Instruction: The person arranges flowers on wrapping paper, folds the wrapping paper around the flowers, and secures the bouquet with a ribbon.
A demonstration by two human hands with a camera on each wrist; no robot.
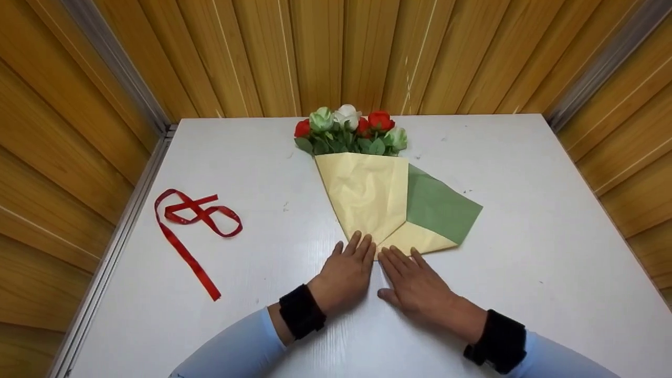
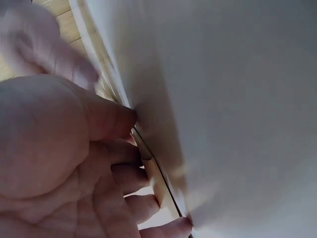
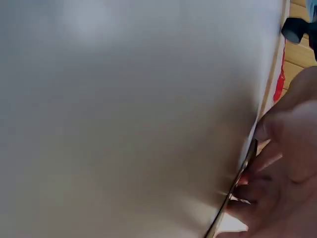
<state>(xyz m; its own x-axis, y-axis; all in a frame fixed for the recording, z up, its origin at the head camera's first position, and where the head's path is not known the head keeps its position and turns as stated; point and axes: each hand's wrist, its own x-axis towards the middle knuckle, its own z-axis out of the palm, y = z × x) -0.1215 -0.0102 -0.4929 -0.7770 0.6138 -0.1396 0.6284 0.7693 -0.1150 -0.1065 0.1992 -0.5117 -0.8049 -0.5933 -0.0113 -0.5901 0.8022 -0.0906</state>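
Fingers straight, the left hand point(image 1: 346, 274) and right hand point(image 1: 422, 286) rest at the near tip of the wrapping paper point(image 1: 362, 194) on the table point(image 1: 252, 157). The paper looks light and easily creased, best held at that folded tip, away from the delicate-looking flowers point(image 1: 346, 117) beyond.

The head camera looks forward and down from the table's 6 o'clock side, well back, taking in most of the white tabletop point(image 1: 525, 226) and the panelled wall point(image 1: 320, 52) at 12 o'clock. The 2 wrist cameras sit very near the tabletop, each facing along its palm: the left hand point(image 1: 344, 275) fills 8 o'clock of its view, the right hand point(image 1: 422, 291) 4 o'clock of its own. Each wrist view shares its hand with the head view; all 3 share the tabletop.
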